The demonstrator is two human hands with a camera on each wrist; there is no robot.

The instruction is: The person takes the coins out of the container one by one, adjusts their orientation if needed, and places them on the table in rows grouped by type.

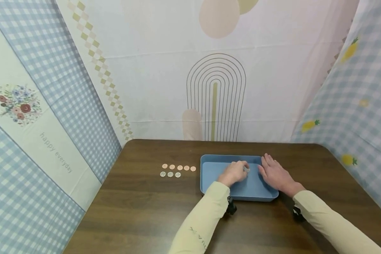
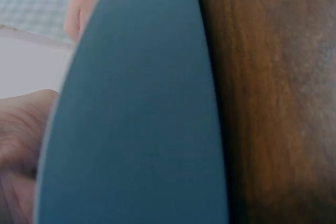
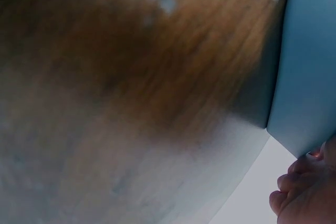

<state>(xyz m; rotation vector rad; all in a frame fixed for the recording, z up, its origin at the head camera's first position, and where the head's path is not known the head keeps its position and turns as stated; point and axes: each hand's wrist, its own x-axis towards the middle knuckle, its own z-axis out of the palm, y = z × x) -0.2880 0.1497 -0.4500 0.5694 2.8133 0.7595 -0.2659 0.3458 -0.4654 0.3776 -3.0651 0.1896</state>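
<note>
A blue rectangular tray [image 1: 207, 176] lies on the brown table. My left hand [image 1: 235, 172] reaches over its near wall into the tray, with a small round silver-grey coin [image 1: 246, 169] pinched at its fingertips. In the left wrist view the tray's outer wall [image 2: 136, 103] covers most of that hand. My right hand [image 1: 275, 175] rests on the tray's right rim with its fingers stretched out. The right wrist view catches its fingers [image 3: 299, 182] against the tray's blue side.
Left of the tray several copper coins [image 1: 180, 168] lie in a row. Three silver coins [image 1: 170, 174] form a second row nearer to me. A patterned white cloth [image 1: 158, 88] hangs behind the table, with checked cloths at both sides.
</note>
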